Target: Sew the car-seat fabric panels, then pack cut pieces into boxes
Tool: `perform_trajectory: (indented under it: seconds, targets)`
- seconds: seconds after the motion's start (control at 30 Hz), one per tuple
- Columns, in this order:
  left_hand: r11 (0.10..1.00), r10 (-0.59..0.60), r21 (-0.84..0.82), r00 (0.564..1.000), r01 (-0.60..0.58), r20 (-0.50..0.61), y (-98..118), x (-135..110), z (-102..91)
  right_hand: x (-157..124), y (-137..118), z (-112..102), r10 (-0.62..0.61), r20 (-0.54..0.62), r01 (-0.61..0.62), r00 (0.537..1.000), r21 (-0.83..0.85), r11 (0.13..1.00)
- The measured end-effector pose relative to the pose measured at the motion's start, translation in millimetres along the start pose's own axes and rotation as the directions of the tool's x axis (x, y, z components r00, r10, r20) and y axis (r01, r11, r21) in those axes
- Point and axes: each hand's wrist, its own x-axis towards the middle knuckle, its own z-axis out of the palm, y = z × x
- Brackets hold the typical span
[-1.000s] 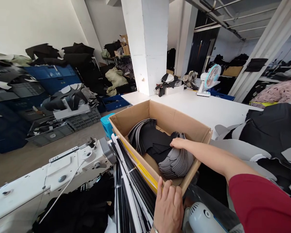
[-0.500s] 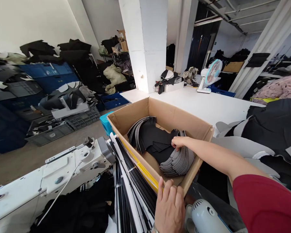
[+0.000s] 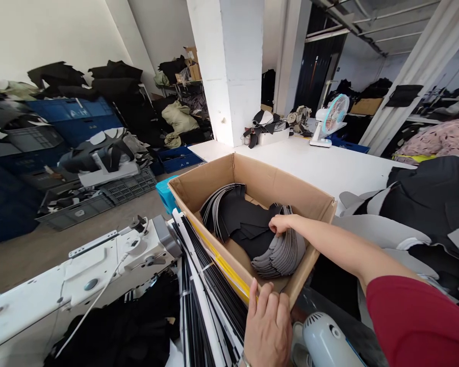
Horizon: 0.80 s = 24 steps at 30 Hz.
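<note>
An open cardboard box stands before me, holding stacks of cut fabric pieces, black on top with grey edges. Reaching in over the box's right side, my right hand is closed at the edge of a grey-edged stack. Its fingertips are partly hidden against the pieces. My left hand grips the near rim of the box, fingers hooked over it.
Left of the box are a bundle of black and white strips and a white sewing machine. A grey-white motor-like housing sits close by my left hand. Fabric pieces pile up at right; a fan stands on the white table.
The view has shifted very slightly. Both hands keep their places, the right at the stack and the left on the box's rim.
</note>
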Motion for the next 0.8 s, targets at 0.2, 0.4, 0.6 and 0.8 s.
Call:
perform_trajectory:
  seconds: [0.2,0.4,0.6,0.8]
  targets:
    - [1.000,0.009,-0.028,1.000,-0.010,-0.016,-1,-1,1.4,-3,-7,-1,-0.031,0.120,0.034,0.992,-0.019,0.999]
    - [1.000,0.001,-0.022,1.000,-0.002,-0.028,0,1,0.2,0,-11,1,-0.060,0.123,0.071,0.991,-0.091,0.993]
    - [1.000,0.018,-0.004,0.999,-0.018,-0.035,-1,1,0.4,-1,-11,3,-0.078,0.088,0.090,0.993,-0.141,0.986]
    - [1.000,0.022,0.000,1.000,-0.022,-0.020,-2,-2,3.2,-4,-17,5,-0.081,-0.022,0.075,0.997,-0.189,0.979]
